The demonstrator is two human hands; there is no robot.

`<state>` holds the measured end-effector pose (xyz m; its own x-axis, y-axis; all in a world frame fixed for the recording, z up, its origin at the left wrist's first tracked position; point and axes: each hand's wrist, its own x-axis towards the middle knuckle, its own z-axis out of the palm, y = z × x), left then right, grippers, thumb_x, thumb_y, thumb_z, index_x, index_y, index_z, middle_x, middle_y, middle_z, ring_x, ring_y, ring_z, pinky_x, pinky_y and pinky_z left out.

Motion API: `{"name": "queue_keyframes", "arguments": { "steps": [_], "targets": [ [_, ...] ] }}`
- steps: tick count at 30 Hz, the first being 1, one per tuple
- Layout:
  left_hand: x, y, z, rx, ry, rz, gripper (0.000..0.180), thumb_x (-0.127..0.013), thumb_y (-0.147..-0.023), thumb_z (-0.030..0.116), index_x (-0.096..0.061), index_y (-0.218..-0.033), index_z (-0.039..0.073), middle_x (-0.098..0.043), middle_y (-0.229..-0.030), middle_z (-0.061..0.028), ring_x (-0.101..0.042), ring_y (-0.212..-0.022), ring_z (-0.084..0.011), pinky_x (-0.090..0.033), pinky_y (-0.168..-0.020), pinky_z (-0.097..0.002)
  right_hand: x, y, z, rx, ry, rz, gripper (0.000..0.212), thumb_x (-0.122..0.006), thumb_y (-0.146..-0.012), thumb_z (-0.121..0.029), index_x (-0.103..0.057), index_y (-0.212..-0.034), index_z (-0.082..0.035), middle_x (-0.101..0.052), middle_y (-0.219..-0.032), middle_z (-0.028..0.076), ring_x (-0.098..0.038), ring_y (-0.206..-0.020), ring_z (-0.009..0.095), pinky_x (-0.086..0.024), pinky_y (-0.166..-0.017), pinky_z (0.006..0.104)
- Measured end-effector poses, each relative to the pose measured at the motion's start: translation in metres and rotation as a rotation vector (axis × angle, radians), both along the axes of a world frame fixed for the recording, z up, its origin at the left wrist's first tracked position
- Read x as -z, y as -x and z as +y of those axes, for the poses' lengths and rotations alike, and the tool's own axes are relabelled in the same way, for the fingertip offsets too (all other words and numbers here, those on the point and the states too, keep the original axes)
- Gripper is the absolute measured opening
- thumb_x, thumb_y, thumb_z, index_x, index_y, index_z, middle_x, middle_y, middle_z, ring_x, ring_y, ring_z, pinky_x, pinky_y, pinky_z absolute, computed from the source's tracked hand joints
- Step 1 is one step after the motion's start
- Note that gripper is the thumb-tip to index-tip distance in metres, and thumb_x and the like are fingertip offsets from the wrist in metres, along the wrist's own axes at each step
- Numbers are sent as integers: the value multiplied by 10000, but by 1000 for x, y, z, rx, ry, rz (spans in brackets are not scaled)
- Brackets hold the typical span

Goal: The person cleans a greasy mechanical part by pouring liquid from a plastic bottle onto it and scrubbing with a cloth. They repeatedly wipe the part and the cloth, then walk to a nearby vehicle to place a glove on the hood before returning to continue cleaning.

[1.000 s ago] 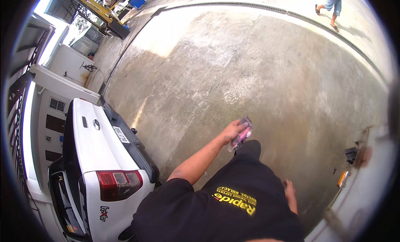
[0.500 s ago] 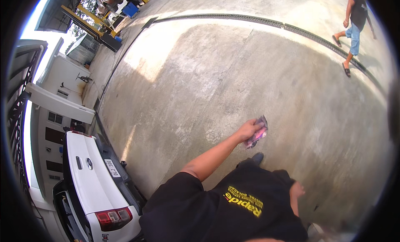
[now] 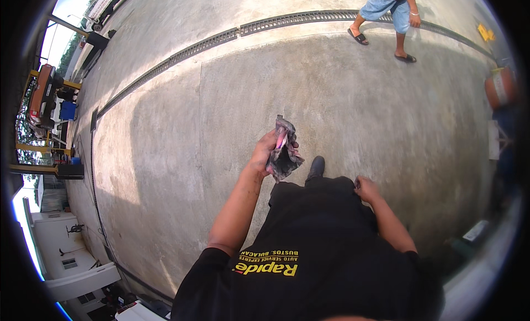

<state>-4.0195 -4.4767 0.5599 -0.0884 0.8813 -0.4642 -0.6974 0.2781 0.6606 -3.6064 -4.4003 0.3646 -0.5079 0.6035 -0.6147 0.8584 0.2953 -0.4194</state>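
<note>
My left hand (image 3: 266,151) is closed around a crumpled, soiled rag (image 3: 285,155), dark grey with pink patches. It holds the rag out in front of my body, above the concrete floor. My right hand (image 3: 366,189) hangs at my right side by the hem of my black shirt (image 3: 326,227). Its fingers are curled, and whatever they might hold is hidden. One dark shoe (image 3: 316,167) of mine shows on the floor just past the shirt.
A drain grate (image 3: 298,20) crosses the concrete floor (image 3: 232,105). Beyond it, a person in denim shorts (image 3: 386,9) walks. A reddish vehicle (image 3: 44,97) stands by yellow lift posts at far left. A red-and-white drum-like object (image 3: 501,88) is at right.
My view has turned right, so the white pickup has mostly left the lower left. The rag now shows more opened out in my left hand. My right hand shows more clearly.
</note>
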Motion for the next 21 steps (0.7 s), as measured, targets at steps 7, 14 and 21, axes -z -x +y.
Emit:
{"name": "queue_keyframes", "arguments": {
  "steps": [7, 14, 21],
  "targets": [
    [-51, 69, 195, 123, -110, 64, 314, -560, -1027, 214, -553, -1239, -19, -683, -1032, -155, -698, -886, -230, -575, -818, -333, -146, 165, 260, 74, 107, 259, 281, -731, -893, -187, -676, -1134, -53, -702, -1043, 112, -677, -972, 286, -534, -872, 416],
    [-24, 134, 496, 97, -62, 163, 345, -575, -1041, 314, -604, -1172, -4, -657, -904, -72, -644, -739, -171, -546, -674, -309, -297, 321, 511, 146, -222, 918, 192, -699, -899, -44, -666, -1086, -19, -667, -966, 96, -649, -865, 181, -528, -792, 329],
    [-31, 156, 780, 517, -32, -596, 768, -410, -1008, 653, -559, -1277, -51, -660, -1124, -278, -698, -961, -384, -603, -786, -511, -329, 335, 726, 412, -302, 929, 182, -706, -885, -20, -670, -1063, -33, -650, -952, 93, -671, -865, 197, -534, -769, 338]
  ]
}}
